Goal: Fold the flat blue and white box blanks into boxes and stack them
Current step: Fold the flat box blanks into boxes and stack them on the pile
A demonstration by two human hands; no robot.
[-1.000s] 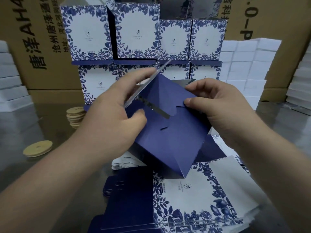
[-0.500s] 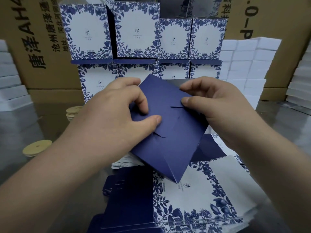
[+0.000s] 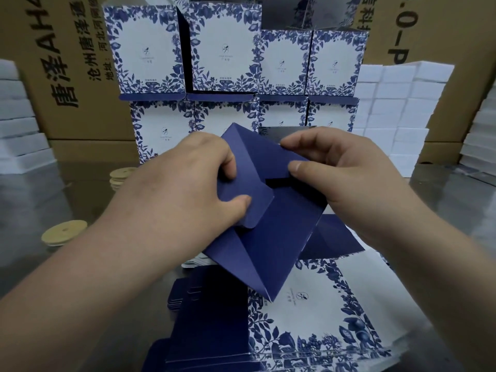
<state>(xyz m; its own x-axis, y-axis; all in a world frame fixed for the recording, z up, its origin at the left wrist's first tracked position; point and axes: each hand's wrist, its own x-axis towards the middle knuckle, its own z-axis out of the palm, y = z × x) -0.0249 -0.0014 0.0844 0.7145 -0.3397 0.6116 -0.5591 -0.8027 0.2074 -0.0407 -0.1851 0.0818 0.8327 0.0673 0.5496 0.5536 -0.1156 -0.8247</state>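
Observation:
I hold a partly folded box (image 3: 271, 245) in the air, its dark blue bottom flaps toward me. My left hand (image 3: 188, 189) grips its left side, the thumb pressing a rounded flap down. My right hand (image 3: 332, 178) pinches the upper right flap between thumb and fingers; a dark gap shows between the flaps. Below lies a pile of flat blue and white blanks (image 3: 308, 331). Behind stands a stack of folded boxes (image 3: 228, 52) in two rows.
Brown cartons (image 3: 61, 76) form the back wall. White foam blocks (image 3: 397, 108) are piled at the right and at the far left. Round wooden lids (image 3: 64, 233) lie on the shiny metal table (image 3: 40, 200) at the left.
The open flap held up by my left hand came down onto the box bottom. My left thumb now presses a rounded flap while my right hand keeps its pinch.

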